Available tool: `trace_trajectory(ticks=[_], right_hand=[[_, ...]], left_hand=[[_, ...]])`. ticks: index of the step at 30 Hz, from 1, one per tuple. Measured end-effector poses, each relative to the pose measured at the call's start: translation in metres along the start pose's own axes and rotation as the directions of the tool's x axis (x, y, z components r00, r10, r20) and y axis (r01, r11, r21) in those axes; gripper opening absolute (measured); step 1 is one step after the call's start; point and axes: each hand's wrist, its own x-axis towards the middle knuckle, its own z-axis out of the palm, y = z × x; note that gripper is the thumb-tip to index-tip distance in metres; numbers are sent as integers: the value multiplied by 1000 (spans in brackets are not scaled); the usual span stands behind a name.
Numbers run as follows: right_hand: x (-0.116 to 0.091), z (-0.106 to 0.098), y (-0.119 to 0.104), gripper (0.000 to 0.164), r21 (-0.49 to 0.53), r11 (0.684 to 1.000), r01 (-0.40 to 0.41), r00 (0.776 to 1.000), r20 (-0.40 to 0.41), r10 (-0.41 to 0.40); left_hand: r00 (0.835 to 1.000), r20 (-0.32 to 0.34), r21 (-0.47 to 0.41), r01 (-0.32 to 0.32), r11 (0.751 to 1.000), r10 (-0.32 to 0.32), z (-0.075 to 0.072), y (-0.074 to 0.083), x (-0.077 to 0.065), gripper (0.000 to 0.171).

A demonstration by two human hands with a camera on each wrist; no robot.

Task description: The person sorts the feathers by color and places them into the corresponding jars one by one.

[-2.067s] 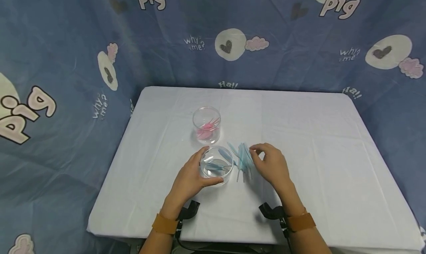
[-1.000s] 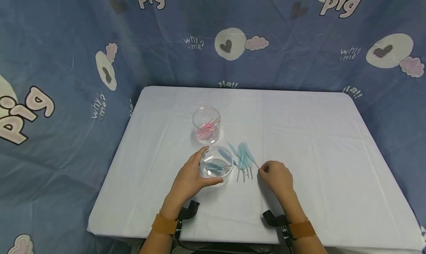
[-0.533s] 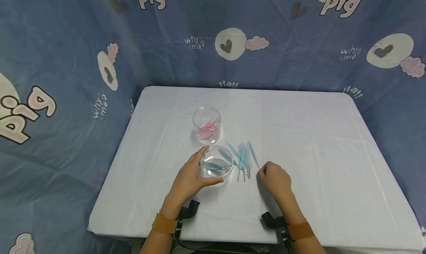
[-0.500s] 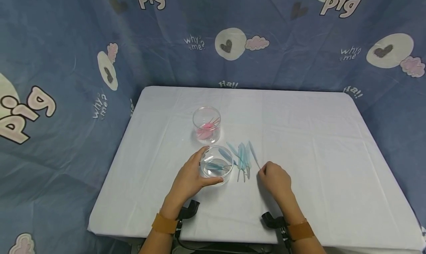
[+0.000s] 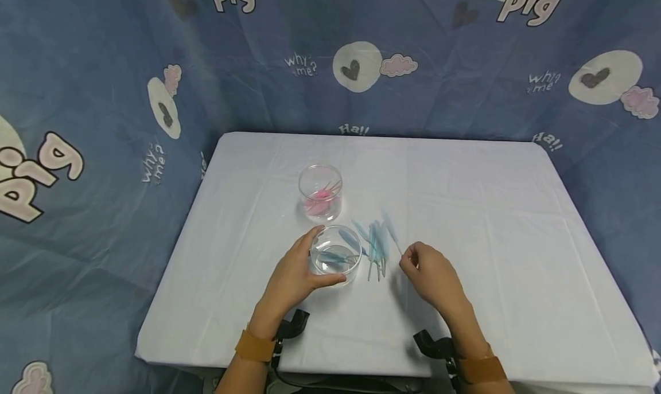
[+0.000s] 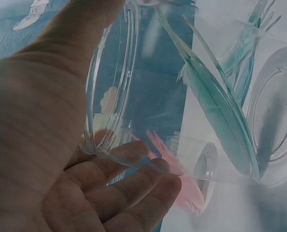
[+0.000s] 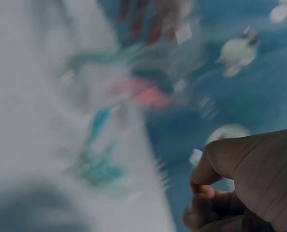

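"Item one?"

"Near cup (image 5: 327, 239): clear, mouth upward, on the white table (image 5: 490, 239). Left hand (image 5: 295, 268) curled round it from about eight o'clock, thumb on the near side, fingers on the far side. Contents: some loose feathers (image 5: 333, 257), blue."

"Item two?"

"One single feather (image 5: 389, 225), blue, slanting towards eleven o'clock from the right hand (image 5: 431, 270). Thumb and forefinger tips together, clamped, as I read it, on the bare quill end."

"Loose stock?"

"One pile of blue feathers (image 5: 376, 244), vanes towards twelve, quills towards six; lies at three o'clock from the near cup. The single feather sits at the pile's one o'clock; whether the two touch, I cannot tell."

"Behind?"

"Far cup (image 5: 311, 182), clear, at about twelve from the near cup; pink feathers (image 5: 321, 197) within."

"Handling notes?"

"Pinch: light, low on the quill; the vane looks soft and would probably crease. Path: upward before sideways, lest the barbs snag their neighbours. Brace: gentle, wall only; so light-looking a cup might tip if knocked, or flex if squeezed."
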Motion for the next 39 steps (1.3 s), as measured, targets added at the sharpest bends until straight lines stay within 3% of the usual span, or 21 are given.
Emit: trace_trajectory(ticks=[4,7,10,17,24,33,39], right_hand=[[-11,-25,-25,8,-6,993,122,990,76,-121],[-17,-39,-41,10,-35,972,233,962,154,-225],[-19,-47,-53,13,-59,953,298,933,229,-278],[-4,-49,-76,20,-120,935,335,896,348,-276],[15,-46,-102,26,-229,876,425,859,408,-309],[35,-29,-136,15,-385,786,483,837,466,-286],[44,-14,-145,17,-468,722,511,839,456,-298]], left_hand=[[1000,-6,5,-5,1000,5,-1,0,0,108],[1000,-8,2,-9,1000,9,-2,-1,0,108],[1000,-10,-9,-10,1000,10,-2,0,-1,107],[1000,8,-17,-7,1000,7,-2,1,-1,108],[1000,6,-7,-25,1000,25,-1,-1,-1,107],[999,-1,-7,-48,999,48,-4,-1,-4,107],[998,2,-20,-64,998,64,-5,-1,-4,108]])
